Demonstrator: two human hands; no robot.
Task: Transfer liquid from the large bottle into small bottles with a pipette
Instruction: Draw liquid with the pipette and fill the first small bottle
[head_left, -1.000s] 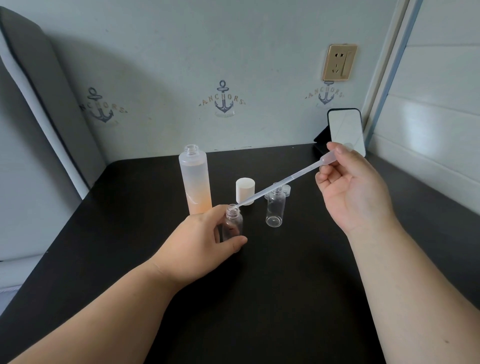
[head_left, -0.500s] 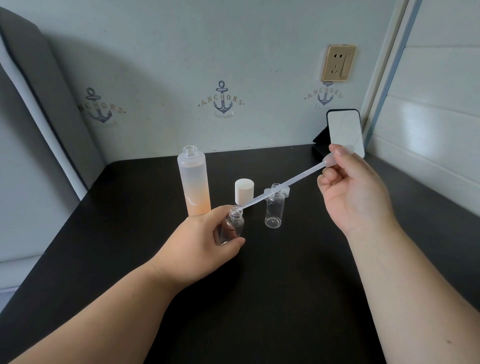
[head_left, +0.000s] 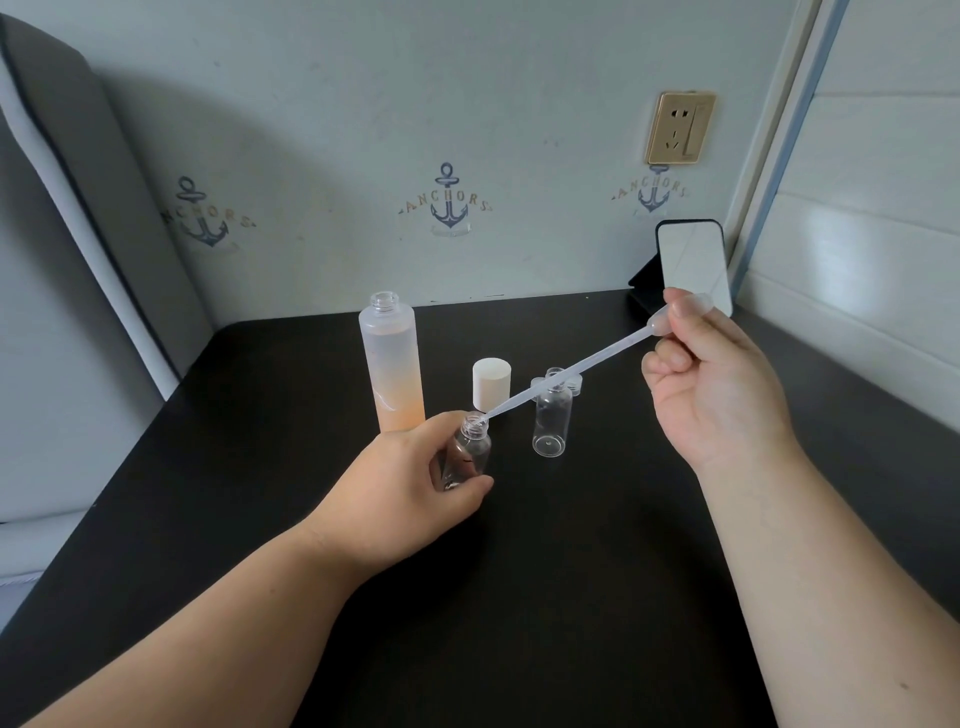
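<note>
Frame centre: left hand (head_left: 410, 480) grips tilted small bottle (head_left: 467, 449). Right hand (head_left: 719, 384) pinches pipette (head_left: 571, 371) bulb, tip at bottle mouth. Large bottle (head_left: 392, 364) upright on counter (head_left: 571, 571), centre-left.

On the table (head_left: 571, 571) we see the large bottle (head_left: 392, 364) at the left, the cap (head_left: 492, 383) just right of it, and 1 small bottle (head_left: 552, 415) further right. Before them our left hand (head_left: 405, 493) holds another vial (head_left: 465, 452), tilted. The pipette (head_left: 566, 371) slants from its mouth up to our right hand (head_left: 717, 384).
</note>
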